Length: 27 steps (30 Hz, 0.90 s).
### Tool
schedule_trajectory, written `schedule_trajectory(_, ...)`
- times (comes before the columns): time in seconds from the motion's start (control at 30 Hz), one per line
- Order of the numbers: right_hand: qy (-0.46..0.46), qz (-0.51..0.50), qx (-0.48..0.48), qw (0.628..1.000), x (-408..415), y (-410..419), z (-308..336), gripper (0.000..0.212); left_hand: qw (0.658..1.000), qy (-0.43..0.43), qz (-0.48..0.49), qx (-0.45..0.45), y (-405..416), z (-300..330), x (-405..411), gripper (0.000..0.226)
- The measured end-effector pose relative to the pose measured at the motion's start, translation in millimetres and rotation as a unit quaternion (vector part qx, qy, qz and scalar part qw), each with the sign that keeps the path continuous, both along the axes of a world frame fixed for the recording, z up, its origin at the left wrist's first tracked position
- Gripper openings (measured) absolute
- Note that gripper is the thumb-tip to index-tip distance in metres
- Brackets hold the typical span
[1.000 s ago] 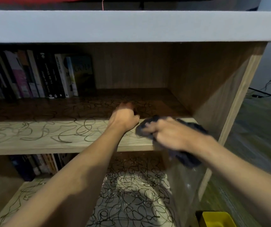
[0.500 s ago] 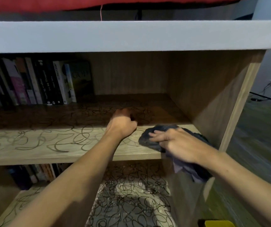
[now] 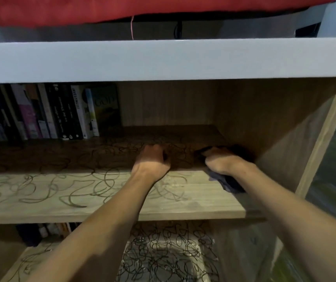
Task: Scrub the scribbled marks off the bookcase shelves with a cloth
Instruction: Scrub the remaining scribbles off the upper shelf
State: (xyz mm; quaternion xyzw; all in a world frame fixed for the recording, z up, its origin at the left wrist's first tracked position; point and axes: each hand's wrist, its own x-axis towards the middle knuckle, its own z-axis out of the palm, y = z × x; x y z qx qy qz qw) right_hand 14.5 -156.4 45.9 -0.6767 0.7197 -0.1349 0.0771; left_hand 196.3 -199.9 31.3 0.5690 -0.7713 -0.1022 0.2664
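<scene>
A row of books stands upright at the back left, spines outward, mostly dark, with a pink one and a white one among them; the rightmost book shows its cover, lettered "GOD"; more books stand lower down at the left, largely hidden; a red fabric runs across the top; a thin red thread hangs from it.

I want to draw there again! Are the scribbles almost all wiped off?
Not nearly. A patch at the shelf's front right looks wiped. The right hand presses the cloth into the back right corner. Scribbles still cover the rest, and the lower shelf too.
</scene>
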Motion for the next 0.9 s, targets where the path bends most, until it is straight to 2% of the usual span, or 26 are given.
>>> schedule_trajectory(0.1,-0.017,0.056,-0.004,0.998,21,12,-14,0.039,0.999,-0.021,0.025,-0.009,-20,-1,12,0.027)
schedule_trajectory(0.17,-0.029,0.038,0.000,0.999,8,17,-14,0.041,0.999,-0.019,0.025,-0.026,-36,-1,19,0.025)
schedule_trajectory(0.27,-0.045,-0.048,0.025,0.998,-14,-16,0,0.043,0.999,-0.025,0.010,-0.035,-48,-1,20,0.024)
schedule_trajectory(0.37,-0.019,-0.014,0.006,1.000,-1,-40,-1,0.043,0.998,-0.046,0.019,-0.036,-61,-3,17,0.032)
schedule_trajectory(0.47,-0.058,0.024,0.013,0.998,9,-38,-12,0.045,0.997,-0.063,0.021,-0.038,-74,-4,14,0.034)
schedule_trajectory(0.7,-0.109,-0.031,-0.005,0.994,-12,-98,-8,0.036,0.997,-0.061,0.030,-0.035,-88,-6,9,0.031)
schedule_trajectory(0.9,-0.086,0.004,0.007,0.996,-5,-109,-19,0.042,0.998,-0.043,0.030,-0.039,-95,-9,12,0.035)
